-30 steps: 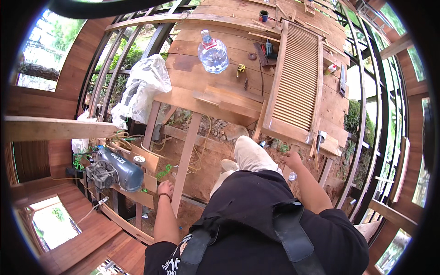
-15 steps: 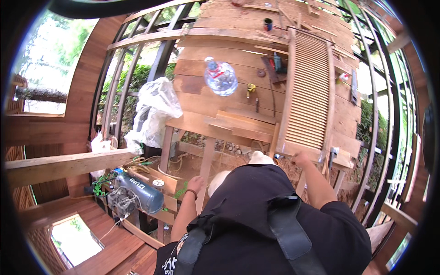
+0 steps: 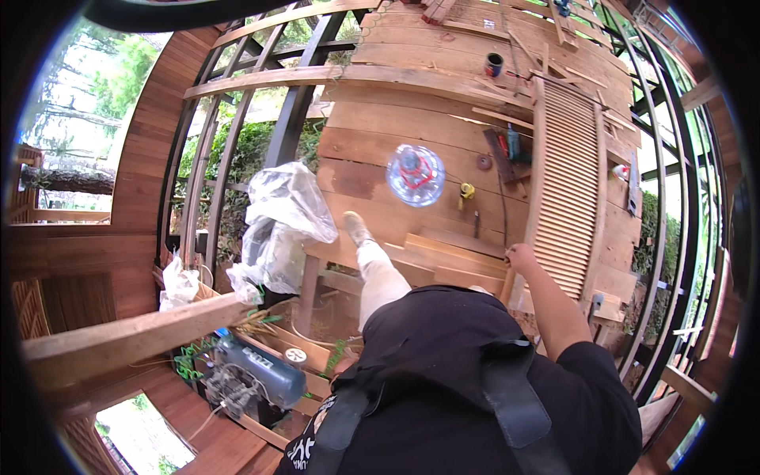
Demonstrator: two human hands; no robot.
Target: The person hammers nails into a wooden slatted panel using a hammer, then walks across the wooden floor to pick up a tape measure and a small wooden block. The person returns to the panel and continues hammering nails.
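Observation:
My right hand (image 3: 520, 257) is at the left rail of a long slatted wooden panel (image 3: 564, 190), its fingers curled at the edge. My left hand (image 3: 345, 365) hangs low beside my body, largely hidden by my shirt, so its fingers cannot be made out. One leg is raised, the shoe (image 3: 356, 227) at the near edge of the plank platform (image 3: 356, 142). Ahead on the planks stands a large clear water bottle (image 3: 416, 178). Between bottle and panel lie a yellow tape measure (image 3: 466, 192) and a teal power tool (image 3: 514, 142).
Crumpled clear plastic sheeting (image 3: 285, 218) hangs left of the platform. Below it is a blue air compressor (image 3: 265, 370), with a thick wooden beam (image 3: 134, 328) crossing nearby. A dark can (image 3: 494, 65) stands farther off. Dark metal rails (image 3: 657, 158) run along the right.
My right hand has moved up along the panel's left edge. My left hand has dropped back, mostly out of sight. One leg has come forward and up to the platform edge.

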